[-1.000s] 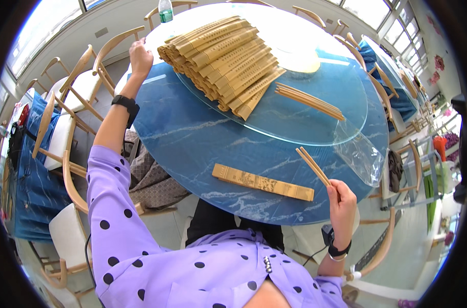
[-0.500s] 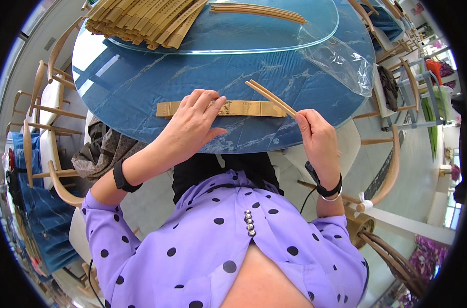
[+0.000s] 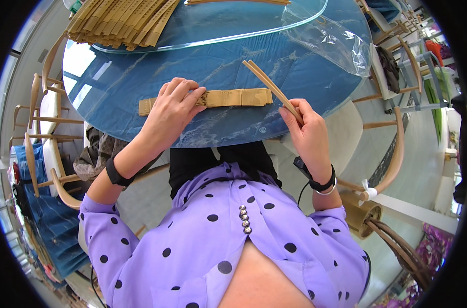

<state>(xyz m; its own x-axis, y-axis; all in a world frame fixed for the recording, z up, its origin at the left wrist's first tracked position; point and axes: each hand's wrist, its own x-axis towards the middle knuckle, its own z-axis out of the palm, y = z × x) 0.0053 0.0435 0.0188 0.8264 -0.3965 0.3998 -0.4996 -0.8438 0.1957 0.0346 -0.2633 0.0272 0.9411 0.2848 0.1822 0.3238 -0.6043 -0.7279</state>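
On the blue table lies a flat gold paper chopstick sleeve (image 3: 231, 98), possibly several stacked, with its right end showing layered edges. My left hand (image 3: 172, 105) is over its left part, fingers curled and thumb pressed against it, hiding some of its length. A pair of wooden chopsticks (image 3: 269, 83) is pinched in my right hand (image 3: 307, 126), just off the table's near edge. The chopsticks slant up and to the left, their far tips slightly apart, above the sleeve's right end.
A large fanned pile of gold paper sleeves (image 3: 123, 23) lies on the glass turntable (image 3: 213, 38) at the far left. More chopsticks (image 3: 238, 2) lie at the far edge. A crumpled clear plastic bag (image 3: 336, 43) is at the far right. Wooden chairs (image 3: 392, 154) surround the table.
The chopsticks in my right hand have tipped more upright, and the hand has turned with them. My left hand's fingers have curled further on the sleeve. The whole view has shifted slightly.
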